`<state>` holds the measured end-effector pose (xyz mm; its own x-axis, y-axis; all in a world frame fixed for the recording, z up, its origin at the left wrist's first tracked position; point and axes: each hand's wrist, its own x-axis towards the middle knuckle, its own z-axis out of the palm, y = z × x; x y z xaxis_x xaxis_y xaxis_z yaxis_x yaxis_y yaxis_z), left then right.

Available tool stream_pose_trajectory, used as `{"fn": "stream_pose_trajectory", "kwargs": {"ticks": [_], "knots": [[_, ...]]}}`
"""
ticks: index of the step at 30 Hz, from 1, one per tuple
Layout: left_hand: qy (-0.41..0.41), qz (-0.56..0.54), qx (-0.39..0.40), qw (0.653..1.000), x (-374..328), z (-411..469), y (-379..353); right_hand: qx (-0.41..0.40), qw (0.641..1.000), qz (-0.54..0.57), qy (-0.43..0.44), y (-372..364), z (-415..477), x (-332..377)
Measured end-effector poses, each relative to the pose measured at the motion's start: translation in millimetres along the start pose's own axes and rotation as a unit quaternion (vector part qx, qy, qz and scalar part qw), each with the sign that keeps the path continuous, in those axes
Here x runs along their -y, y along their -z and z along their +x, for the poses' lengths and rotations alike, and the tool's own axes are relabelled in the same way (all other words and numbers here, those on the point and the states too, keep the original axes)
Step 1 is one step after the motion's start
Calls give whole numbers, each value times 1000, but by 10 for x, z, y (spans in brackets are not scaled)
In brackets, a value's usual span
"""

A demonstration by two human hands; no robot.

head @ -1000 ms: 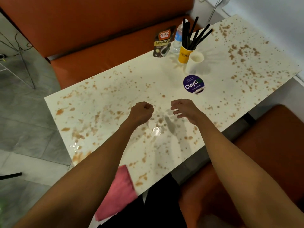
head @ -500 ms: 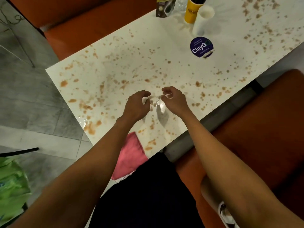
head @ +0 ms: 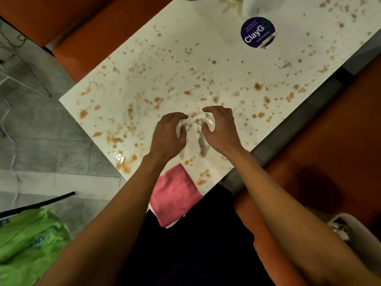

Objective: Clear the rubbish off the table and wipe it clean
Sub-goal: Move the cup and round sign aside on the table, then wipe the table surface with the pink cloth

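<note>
Where a pink cloth point(head: 175, 195) overhangs the brown-spattered table point(head: 144, 58), the left hand point(head: 168, 135) and right hand point(head: 221, 129) curl, pinching a glossy pale scrap point(head: 210, 122). A round blue sticker point(head: 257, 32) lies beyond.

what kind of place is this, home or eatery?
Probably a café or fast-food booth: orange padded bench seats flank a white, spattered table, and a round ClayGo sticker is stuck on it.

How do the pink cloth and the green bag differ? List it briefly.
The pink cloth lies flat at the table's near edge; the green bag sits crumpled down by the floor. The cloth looks matte, the bag shiny. Neither the left hand nor the right hand touches either.
</note>
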<state>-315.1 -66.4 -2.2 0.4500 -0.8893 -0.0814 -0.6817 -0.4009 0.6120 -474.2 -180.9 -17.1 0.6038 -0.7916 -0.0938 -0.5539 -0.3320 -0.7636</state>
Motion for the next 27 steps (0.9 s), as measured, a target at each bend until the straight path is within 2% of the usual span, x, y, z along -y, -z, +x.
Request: {"fn": "stream_pose_trajectory", "kwargs": {"ticks": [5, 10, 15, 18, 22, 27], "knots": [[-83, 9, 5, 996, 258, 35, 12, -39, 999, -22, -5, -271, -261, 79], [-215, -27, 28, 976, 594, 83, -37, -127, 990, -55, -39, -713, -624, 223], [-327, -38, 71, 942, 1038, -109, -94, -248, 958, -80, -121, -1409, -1258, 586], [-334, -9, 94, 938, 1227, -188, -89, -282, 938, -121, -162, -1729, -1488, 779], [-376, 47, 94, 921, 1503, -311, 1, -279, 913, -176, -239, -2193, -1731, 1024], [-392, 122, 106, 906, 1625, -348, 36, -226, 899, -260, -272, -2508, -1830, 994]]}}
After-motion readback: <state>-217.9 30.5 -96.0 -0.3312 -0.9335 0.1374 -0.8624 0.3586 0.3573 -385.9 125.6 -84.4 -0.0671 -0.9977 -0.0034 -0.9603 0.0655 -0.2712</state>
